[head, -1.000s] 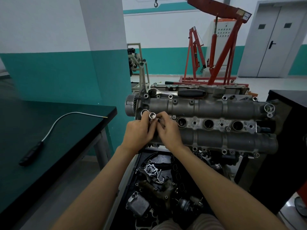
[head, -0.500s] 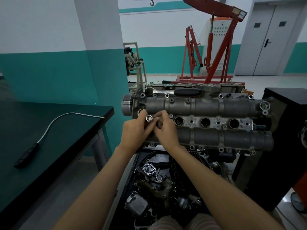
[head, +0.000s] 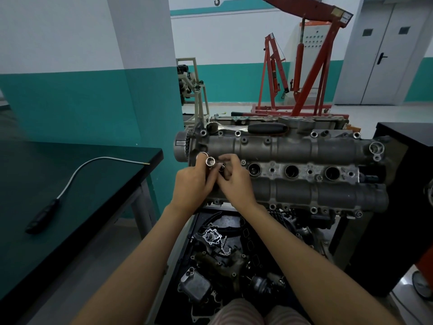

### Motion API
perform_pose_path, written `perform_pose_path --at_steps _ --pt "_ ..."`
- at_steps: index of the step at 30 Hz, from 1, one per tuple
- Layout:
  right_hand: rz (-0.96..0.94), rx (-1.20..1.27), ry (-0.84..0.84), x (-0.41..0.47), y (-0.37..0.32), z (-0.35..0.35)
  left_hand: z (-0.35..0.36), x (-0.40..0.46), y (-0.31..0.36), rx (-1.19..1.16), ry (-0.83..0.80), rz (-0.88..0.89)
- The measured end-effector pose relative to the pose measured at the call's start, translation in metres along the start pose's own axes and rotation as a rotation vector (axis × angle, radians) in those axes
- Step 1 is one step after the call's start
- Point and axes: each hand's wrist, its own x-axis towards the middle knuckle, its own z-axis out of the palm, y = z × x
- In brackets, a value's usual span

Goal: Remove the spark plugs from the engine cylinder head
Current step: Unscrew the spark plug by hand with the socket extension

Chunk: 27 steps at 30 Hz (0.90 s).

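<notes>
Spark plugs: none visible directly. Cylinder head [head: 293,170] on its stand, long axis left-right across view. Four plug wells in a row along the centre valley; three lie bare, to the right of the hands, nearest one [head: 254,170] just beside the right hand. Leftmost well hidden under both hands. Left hand [head: 193,181] pinches a short metal socket [head: 210,161], open end facing up. Right hand [head: 235,178], fingers curled over the well mouth; what it grips, cannot tell. Judgement: socket must drop straight down the leftmost well, axis vertical. Flexible pick-up tool [head: 70,181] lies on the counter [head: 28,231], well left, unused.
</notes>
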Motion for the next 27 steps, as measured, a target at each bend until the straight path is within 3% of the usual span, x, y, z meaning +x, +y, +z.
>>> perform_pose_path --at_steps 16,27 --pt "-0.081 0.014 0.022 -0.0017 0.0012 -0.0007 -0.0021 -0.002 0.0003 0.02 -0.009 0.082" --pt "-0.093 0.006 0.024 -0.001 0.0017 -0.0012 -0.0025 -0.0007 0.0015 0.016 -0.026 0.041"
